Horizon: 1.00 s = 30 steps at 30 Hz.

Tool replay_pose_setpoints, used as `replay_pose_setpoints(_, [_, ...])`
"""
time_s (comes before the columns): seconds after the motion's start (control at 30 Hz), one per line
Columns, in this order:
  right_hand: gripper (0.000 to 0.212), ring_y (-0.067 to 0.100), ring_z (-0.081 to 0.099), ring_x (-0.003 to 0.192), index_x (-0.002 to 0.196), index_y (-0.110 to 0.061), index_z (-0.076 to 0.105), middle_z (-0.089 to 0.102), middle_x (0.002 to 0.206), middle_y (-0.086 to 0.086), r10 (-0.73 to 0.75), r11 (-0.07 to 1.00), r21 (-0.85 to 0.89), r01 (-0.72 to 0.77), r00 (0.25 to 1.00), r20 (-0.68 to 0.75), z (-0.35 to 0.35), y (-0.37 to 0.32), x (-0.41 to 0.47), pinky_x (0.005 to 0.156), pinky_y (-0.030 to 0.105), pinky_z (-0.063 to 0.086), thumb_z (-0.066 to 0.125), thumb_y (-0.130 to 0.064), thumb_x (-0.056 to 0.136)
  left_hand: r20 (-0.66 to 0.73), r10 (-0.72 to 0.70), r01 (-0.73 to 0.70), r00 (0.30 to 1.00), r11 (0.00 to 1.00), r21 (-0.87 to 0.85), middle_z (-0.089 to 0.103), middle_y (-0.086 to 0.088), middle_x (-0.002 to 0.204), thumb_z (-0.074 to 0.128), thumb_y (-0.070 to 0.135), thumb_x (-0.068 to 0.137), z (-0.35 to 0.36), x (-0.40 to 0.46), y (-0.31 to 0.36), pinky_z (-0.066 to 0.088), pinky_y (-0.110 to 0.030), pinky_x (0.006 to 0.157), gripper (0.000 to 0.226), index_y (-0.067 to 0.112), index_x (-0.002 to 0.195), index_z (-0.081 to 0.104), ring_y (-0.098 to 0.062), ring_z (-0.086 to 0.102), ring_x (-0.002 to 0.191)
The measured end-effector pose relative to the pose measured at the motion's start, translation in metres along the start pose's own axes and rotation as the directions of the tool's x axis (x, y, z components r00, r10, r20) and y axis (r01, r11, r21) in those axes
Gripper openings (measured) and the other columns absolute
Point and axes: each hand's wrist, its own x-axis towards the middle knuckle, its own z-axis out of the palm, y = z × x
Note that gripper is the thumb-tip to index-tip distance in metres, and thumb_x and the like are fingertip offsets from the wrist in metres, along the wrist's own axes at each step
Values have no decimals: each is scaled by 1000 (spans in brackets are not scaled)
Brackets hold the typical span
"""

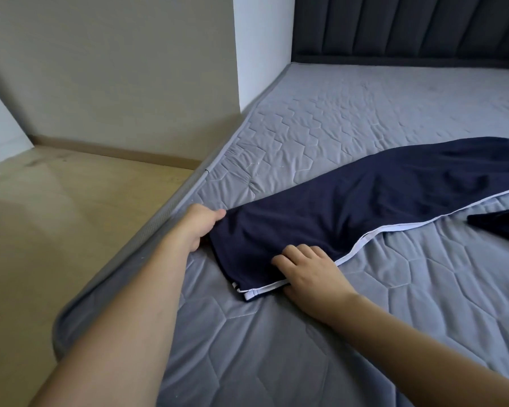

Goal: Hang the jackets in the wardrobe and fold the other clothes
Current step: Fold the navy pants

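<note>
A navy garment with white piping [350, 198] lies stretched across the grey quilted mattress [321, 118], running from its near left end up to the right edge of view. My left hand [199, 226] pinches the garment's left corner close to the mattress edge. My right hand [309, 268] holds the hem at the near edge, fingers curled on top and thumb under the white trim. A second dark piece of cloth [500, 227] lies at the far right, partly cut off.
A dark padded headboard [409, 27] stands at the back. A white wall corner [262, 51] meets the mattress at the upper left. Wooden floor [71, 201] lies left of the bed, with a white panel [0, 127] at the far left.
</note>
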Motion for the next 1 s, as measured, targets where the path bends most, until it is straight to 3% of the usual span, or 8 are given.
replay_pose_setpoints(0.13, [20,21,56,51,70,-16,58,56,64,-2,-42,999,29,45,994,-105,-14,-28,19,41,26,38,76,-23,63,-109,21,-28,994,998,-64,68,-14,110,69,24,90,-27,-8,-3,51,-35,85,36,0,116,63,-26,65,97])
replay_pose_setpoints(0.27, [14,23,52,40,75,-15,58,54,53,-2,-93,985,121,124,968,-235,-38,-80,39,37,23,22,52,-28,77,-205,-115,84,972,985,-153,68,-19,102,66,14,89,-77,-29,3,53,-33,72,24,-5,103,65,-25,67,81])
replay_pose_setpoints(0.37, [17,35,52,52,106,-15,51,57,61,3,87,897,442,13,975,-205,-65,-101,61,44,32,27,48,-25,92,-176,-264,204,948,932,-301,58,-6,55,57,12,93,-115,-53,30,38,-17,36,22,8,72,61,-13,51,35])
replay_pose_setpoints(0.43, [9,31,47,52,94,-21,38,49,57,1,273,724,684,-91,948,-163,-78,-91,68,44,34,22,45,-28,95,-119,-230,162,966,896,-414,55,-2,44,54,7,93,-121,-68,61,37,-13,32,21,10,75,64,-9,47,28])
replay_pose_setpoints(0.57, [23,6,45,49,76,-18,42,51,55,-7,583,329,920,-215,813,-18,-97,-30,60,48,34,34,46,-34,92,-20,10,-19,1000,874,-485,57,-11,70,33,-3,68,-72,-89,125,56,-28,59,18,3,72,49,-22,61,50])
replay_pose_setpoints(0.67, [27,13,47,53,72,-6,44,46,56,-4,683,184,959,-217,729,34,-104,31,38,52,45,49,51,-31,81,27,184,-176,983,967,-186,51,-8,69,35,-12,75,6,-90,163,50,-28,65,23,7,72,48,-19,56,58])
replay_pose_setpoints(0.83, [11,26,64,55,98,-23,50,64,76,9,797,83,973,-215,601,65,-106,150,-6,42,27,50,50,-19,88,82,392,-399,916,910,110,68,1,95,63,14,92,141,-72,208,47,-13,66,13,16,104,64,-8,62,79])
replay_pose_setpoints(1.0, [31,22,58,55,72,-18,50,57,63,-2,885,225,928,-296,460,-68,-101,274,-40,48,34,46,45,-38,95,107,556,-566,824,817,114,69,-8,103,55,33,97,283,-52,265,54,-40,89,26,10,105,64,-24,66,95])
